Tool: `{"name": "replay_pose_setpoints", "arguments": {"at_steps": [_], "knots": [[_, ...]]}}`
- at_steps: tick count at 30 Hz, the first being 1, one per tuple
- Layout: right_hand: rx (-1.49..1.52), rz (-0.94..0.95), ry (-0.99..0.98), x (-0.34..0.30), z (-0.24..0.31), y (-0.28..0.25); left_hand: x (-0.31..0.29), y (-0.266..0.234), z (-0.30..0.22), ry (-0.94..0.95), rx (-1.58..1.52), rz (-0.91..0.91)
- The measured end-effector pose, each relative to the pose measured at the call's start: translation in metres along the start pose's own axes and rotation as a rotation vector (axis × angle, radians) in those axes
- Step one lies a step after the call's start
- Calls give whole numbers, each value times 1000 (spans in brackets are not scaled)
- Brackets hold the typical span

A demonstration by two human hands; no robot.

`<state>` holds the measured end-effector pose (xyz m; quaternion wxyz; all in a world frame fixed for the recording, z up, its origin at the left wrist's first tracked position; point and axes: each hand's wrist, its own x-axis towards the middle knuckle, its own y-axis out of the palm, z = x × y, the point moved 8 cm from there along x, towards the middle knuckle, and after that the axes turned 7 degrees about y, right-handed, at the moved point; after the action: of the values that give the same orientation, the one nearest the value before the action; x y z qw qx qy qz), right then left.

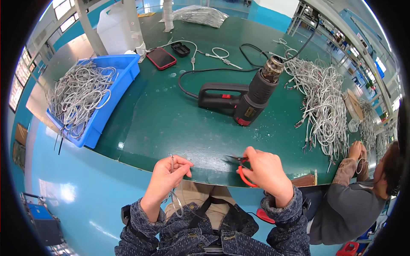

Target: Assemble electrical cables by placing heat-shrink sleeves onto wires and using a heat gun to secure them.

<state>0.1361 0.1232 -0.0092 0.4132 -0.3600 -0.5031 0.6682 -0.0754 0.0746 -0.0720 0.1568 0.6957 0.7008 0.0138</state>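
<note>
Near the table's front edge, my left hand is closed on a thin grey cable, whose loop hangs below toward my lap. The cable's end sticks up a little past the fingers. To the right, my right hand grips a pair of red-handled scissors, with the dark blades pointing left toward the other hand. The blades and the cable are apart. Beyond both hands, a black heat gun rests on the green table, its metal nozzle tilted up and away.
At the left, a blue bin holds a heap of grey cables. Another large cable pile lies on the right. A red-edged phone and a small black tray sit farther back. A co-worker sits close on my right.
</note>
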Motion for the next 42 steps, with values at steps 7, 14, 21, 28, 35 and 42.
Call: {"name": "replay_pose_setpoints", "arguments": {"at_steps": [7,14,21,28,35,42], "knots": [[-169,-356,31,-16,-40,-6,-2,12,-1,14,-50,43],[891,33,-261,-27,60,28,-9,24,-14,57,-116,77],[1364,590,4,-18,106,82,-18,6,-18,163,-196,-36],[1560,476,91,56,140,69,-44,-57,-11,288,-281,-215],[1601,362,268,130,158,81,-58,-54,-1,280,-307,-165],[1025,244,92,113,76,41,-53,-55,9,242,-310,-123]]}}
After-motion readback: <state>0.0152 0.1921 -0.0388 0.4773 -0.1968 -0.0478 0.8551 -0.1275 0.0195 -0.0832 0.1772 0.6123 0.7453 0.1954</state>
